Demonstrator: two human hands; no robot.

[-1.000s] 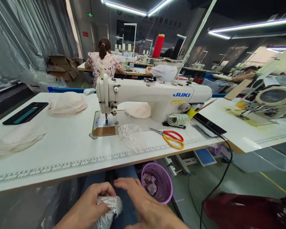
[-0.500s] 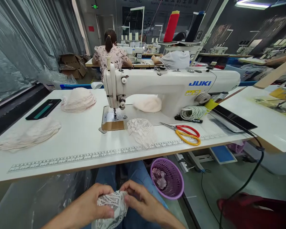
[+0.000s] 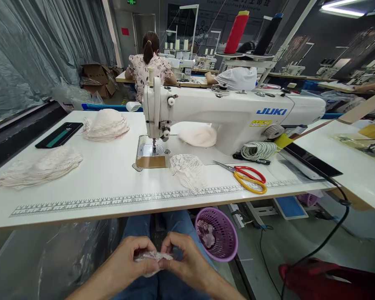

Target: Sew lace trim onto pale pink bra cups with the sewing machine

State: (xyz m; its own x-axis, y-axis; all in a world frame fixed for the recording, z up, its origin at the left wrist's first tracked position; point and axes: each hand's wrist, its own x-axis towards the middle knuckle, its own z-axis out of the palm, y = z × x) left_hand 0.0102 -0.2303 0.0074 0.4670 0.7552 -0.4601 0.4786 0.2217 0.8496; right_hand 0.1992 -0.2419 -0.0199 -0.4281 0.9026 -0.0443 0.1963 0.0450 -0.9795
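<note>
Low over my lap, my left hand [image 3: 131,260] and my right hand [image 3: 185,261] both pinch a small white lace piece [image 3: 153,259], fingers closed on it, held flat between them. Above, on the white table [image 3: 112,175], a white JUKI sewing machine [image 3: 231,113] stands. Another lace piece [image 3: 187,171] lies in front of its needle plate [image 3: 151,156]. Red and yellow scissors [image 3: 246,177] rest to the right of it.
Stacks of pale fabric pieces [image 3: 39,166] [image 3: 106,124] and a black phone [image 3: 59,134] lie on the table's left. A purple basket [image 3: 217,238] with scraps sits by my right knee. A black cable [image 3: 325,241] hangs at right. Two people sit at machines behind.
My right hand came in and took hold of the lace with the left. The lace went from bunched and hanging to stretched flat between both hands. The camera tilted slightly.
</note>
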